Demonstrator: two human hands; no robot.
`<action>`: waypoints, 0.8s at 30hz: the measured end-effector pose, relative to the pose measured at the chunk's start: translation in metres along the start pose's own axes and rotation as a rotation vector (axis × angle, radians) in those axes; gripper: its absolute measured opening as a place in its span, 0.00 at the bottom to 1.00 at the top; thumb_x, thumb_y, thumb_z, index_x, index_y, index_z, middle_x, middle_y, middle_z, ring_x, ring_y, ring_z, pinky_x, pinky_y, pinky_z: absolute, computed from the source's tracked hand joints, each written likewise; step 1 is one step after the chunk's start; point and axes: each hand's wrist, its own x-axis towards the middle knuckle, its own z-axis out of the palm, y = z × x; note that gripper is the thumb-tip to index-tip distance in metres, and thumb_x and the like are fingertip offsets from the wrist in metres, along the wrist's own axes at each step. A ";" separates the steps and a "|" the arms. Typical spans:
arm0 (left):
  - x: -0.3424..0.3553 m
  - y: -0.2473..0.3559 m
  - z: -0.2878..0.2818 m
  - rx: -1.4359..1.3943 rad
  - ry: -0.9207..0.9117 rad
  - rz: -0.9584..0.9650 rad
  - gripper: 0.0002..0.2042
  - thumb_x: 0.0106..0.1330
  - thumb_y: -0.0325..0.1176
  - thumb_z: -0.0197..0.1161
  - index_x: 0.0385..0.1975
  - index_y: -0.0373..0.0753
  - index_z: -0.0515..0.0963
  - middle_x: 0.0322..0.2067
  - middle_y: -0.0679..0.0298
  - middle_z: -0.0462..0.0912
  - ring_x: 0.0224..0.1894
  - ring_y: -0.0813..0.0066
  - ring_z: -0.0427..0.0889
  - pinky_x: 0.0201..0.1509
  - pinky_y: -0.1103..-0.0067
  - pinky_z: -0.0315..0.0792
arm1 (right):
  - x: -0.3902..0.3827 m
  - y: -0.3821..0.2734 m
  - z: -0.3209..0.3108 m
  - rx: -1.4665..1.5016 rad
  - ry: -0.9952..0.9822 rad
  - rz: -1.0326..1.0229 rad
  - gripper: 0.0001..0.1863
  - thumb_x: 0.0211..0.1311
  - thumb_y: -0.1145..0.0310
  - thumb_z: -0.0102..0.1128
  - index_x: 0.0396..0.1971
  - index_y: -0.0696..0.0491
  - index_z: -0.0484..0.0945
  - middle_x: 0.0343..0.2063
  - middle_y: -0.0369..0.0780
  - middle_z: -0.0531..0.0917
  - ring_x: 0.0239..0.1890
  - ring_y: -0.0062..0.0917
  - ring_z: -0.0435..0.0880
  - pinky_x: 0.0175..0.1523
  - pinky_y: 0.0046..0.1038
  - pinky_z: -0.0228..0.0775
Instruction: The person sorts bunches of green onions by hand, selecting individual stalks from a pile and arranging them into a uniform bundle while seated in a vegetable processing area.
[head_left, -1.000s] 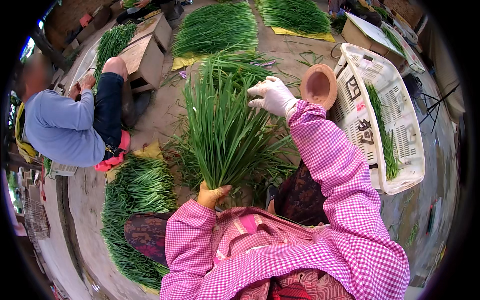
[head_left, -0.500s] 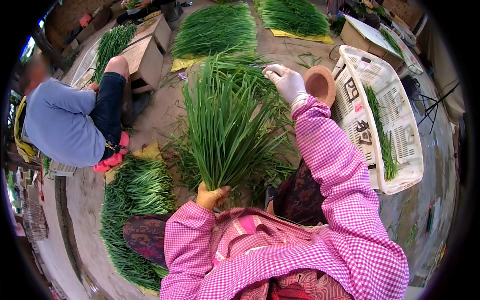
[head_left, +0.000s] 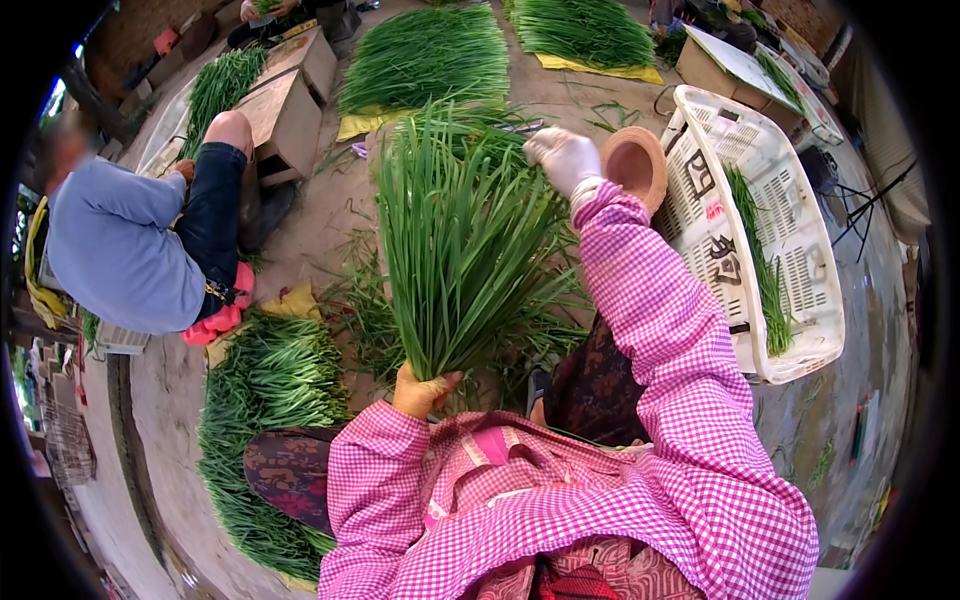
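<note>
Evidently, the left hand (head_left: 418, 390) is closed around the base of a bunch of long green leaves (head_left: 450, 250), near the front of the person's checked apron (head_left: 570, 500). Gripping only the narrow lower end probably leaves the leaves free to fan out, so that single strands can be told apart; they spread upward and away from the body. The right hand (head_left: 562, 158), in a whitish glove, is held up with its fingers curled in; whether it pinches a strand cannot be told.

The bunch rises from the left hand and leans slightly right, its loose tips ending to the left of the right hand. That hand is near the upper right side of the leaves, just beside a brown hat (head_left: 635, 168) that sits by the left edge of a white crate (head_left: 700, 240). More greens (head_left: 765, 270) lie lengthwise inside the crate, between its long sides, perhaps to keep them straight.

Left of the bunch, a neat pile (head_left: 300, 370) covers most of a yellow sheet (head_left: 295, 303), whose far edge shows; the sheet likely keeps the leaves off the dirty floor (head_left: 190, 400). Scattered leaves (head_left: 365, 325) lie between that pile and the bunch. Farther left, another person (head_left: 120, 240) sits bent beside a wooden box (head_left: 280, 115).
</note>
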 end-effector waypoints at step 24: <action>-0.003 0.005 0.004 0.031 0.011 0.009 0.16 0.51 0.21 0.68 0.39 0.37 0.73 0.20 0.67 0.75 0.12 0.81 0.66 0.13 0.83 0.57 | -0.005 -0.004 0.004 -0.232 -0.131 -0.291 0.09 0.56 0.61 0.55 0.33 0.42 0.83 0.32 0.37 0.83 0.38 0.33 0.81 0.44 0.31 0.72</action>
